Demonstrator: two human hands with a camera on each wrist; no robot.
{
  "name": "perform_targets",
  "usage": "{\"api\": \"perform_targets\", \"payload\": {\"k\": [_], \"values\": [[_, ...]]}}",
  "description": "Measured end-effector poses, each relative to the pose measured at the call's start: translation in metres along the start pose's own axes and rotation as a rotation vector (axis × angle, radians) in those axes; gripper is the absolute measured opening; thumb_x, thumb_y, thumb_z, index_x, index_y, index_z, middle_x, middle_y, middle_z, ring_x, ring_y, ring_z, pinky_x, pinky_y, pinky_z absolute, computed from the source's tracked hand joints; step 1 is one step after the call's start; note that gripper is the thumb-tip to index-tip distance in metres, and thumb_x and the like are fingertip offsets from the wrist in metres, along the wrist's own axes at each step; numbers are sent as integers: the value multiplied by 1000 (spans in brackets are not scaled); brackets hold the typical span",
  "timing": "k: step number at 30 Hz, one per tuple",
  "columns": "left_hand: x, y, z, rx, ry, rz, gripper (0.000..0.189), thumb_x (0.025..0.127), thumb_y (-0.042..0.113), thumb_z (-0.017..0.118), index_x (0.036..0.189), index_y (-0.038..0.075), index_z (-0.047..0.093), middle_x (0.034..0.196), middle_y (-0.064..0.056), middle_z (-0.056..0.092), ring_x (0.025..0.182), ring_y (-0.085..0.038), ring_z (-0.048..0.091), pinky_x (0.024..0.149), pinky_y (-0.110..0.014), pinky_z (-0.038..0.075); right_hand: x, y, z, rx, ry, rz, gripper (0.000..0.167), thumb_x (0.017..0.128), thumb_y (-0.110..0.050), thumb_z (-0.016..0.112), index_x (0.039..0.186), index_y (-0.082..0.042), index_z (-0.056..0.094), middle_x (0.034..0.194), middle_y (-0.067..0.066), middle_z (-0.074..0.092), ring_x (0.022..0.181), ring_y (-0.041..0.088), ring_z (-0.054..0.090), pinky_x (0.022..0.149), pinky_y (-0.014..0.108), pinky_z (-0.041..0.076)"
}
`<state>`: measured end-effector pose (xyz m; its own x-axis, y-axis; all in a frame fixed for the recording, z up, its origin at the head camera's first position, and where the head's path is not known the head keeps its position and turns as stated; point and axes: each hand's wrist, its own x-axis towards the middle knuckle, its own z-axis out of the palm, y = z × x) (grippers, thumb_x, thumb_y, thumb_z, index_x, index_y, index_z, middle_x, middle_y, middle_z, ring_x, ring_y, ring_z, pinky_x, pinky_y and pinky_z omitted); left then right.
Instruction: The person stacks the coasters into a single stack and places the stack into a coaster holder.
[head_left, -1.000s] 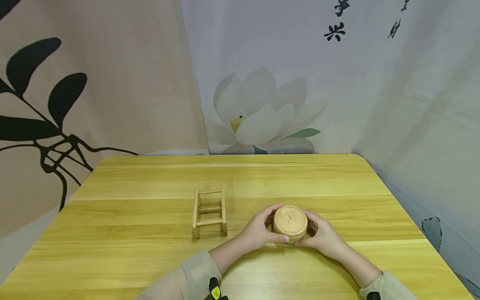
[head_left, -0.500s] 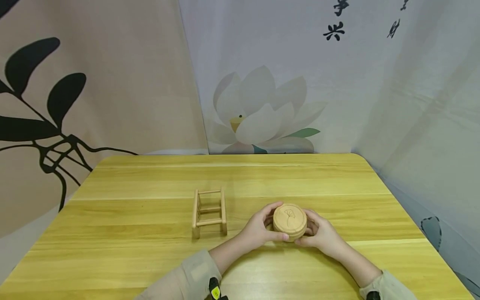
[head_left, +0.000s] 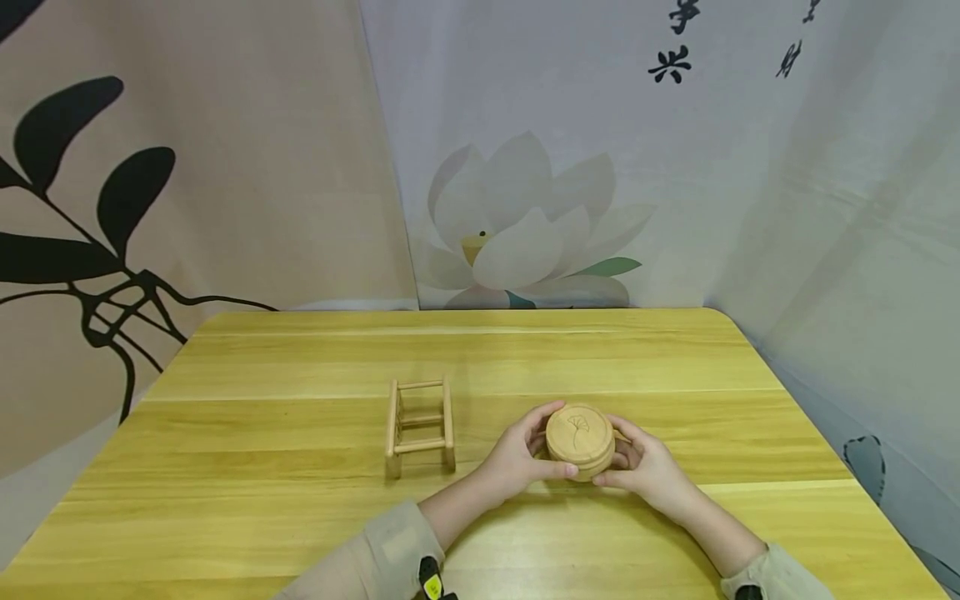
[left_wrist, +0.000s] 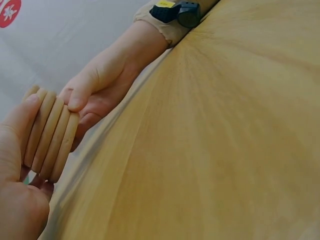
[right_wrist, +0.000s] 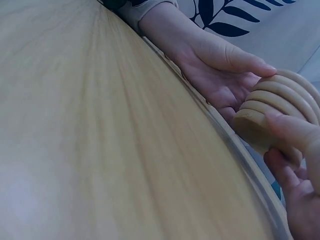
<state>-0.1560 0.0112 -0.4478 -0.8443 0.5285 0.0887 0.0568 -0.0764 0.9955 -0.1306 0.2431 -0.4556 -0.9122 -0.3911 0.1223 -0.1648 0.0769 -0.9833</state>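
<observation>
A stack of several round wooden coasters (head_left: 579, 435) is held between both hands at the right of the table's middle; the top one bears an engraved ginkgo leaf. On its left side my left hand (head_left: 517, 458) grips the stack, thumb at the front and fingers behind. My right hand (head_left: 651, 477) holds it from the right, thumb near the lower front edge. In the left wrist view the coasters (left_wrist: 49, 135) show edge-on, pressed together. The right wrist view shows the plain underside of the stack (right_wrist: 257, 131), off the table.
A small wooden rack (head_left: 420, 444) with rods and open sides stands on the table (head_left: 270, 467) to the left of the hands. Behind the table hangs a printed curtain (head_left: 525, 100) with a lotus and leaves.
The stack has risen slightly and tipped a little, so more of its front edge shows. Both hands keep their hold, and the rack stays in place.
</observation>
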Motion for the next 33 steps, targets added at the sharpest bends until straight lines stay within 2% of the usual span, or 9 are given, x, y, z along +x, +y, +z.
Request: {"api": "perform_targets", "payload": {"k": [6,14,17,20,22,25,29,33], "values": [[1,-1,0,-29,12,19,82,76,3,80,146,14,39,136,2,50,125,-15,45,106,-28,33,-1,-3,0,11,25,-5,85,75,7,75,145,10,26,140,35,32,109,14,58,87,30,51],[2,1,3,-110,43,6,82,77,-2,77,147,13,37,140,-2,48,127,-18,44,108,-33,31,-2,-4,0,26,56,-60,81,77,8,72,142,14,25,140,36,32,111,11,57,88,29,50],[2,1,3,-136,49,14,81,78,-1,77,147,12,36,141,-3,47,128,-19,43,108,-34,31,-2,-4,1,16,79,-79,77,79,9,70,142,14,26,139,27,41,111,12,58,88,29,50],[4,-1,3,-178,54,14,79,80,2,76,147,12,36,142,-5,46,128,-21,43,108,-36,32,-1,-3,2,8,104,-104,72,82,9,68,142,13,28,136,11,49,110,13,58,89,27,50],[4,-1,3,-210,60,12,78,81,3,76,147,12,36,141,-6,47,128,-22,44,108,-37,32,0,-4,3,5,123,-119,70,83,10,67,142,12,30,135,2,50,111,13,58,90,26,49],[5,-2,2,-264,66,8,77,82,4,75,147,11,35,140,-8,47,127,-25,44,107,-38,34,2,-5,7,-7,157,-140,67,84,9,66,142,10,32,136,-4,50,113,12,56,91,24,47],[6,-2,2,-316,87,1,76,82,5,75,147,10,36,138,-10,48,124,-27,46,103,-36,38,5,-7,12,-14,195,-154,64,86,7,65,142,9,34,139,1,49,117,10,53,94,24,45],[7,-2,3,-357,107,-10,75,83,5,74,147,9,36,138,-11,48,122,-28,48,100,-34,42,9,-9,17,-8,234,-166,63,86,9,63,142,9,34,143,17,42,120,9,51,95,24,44]]}}
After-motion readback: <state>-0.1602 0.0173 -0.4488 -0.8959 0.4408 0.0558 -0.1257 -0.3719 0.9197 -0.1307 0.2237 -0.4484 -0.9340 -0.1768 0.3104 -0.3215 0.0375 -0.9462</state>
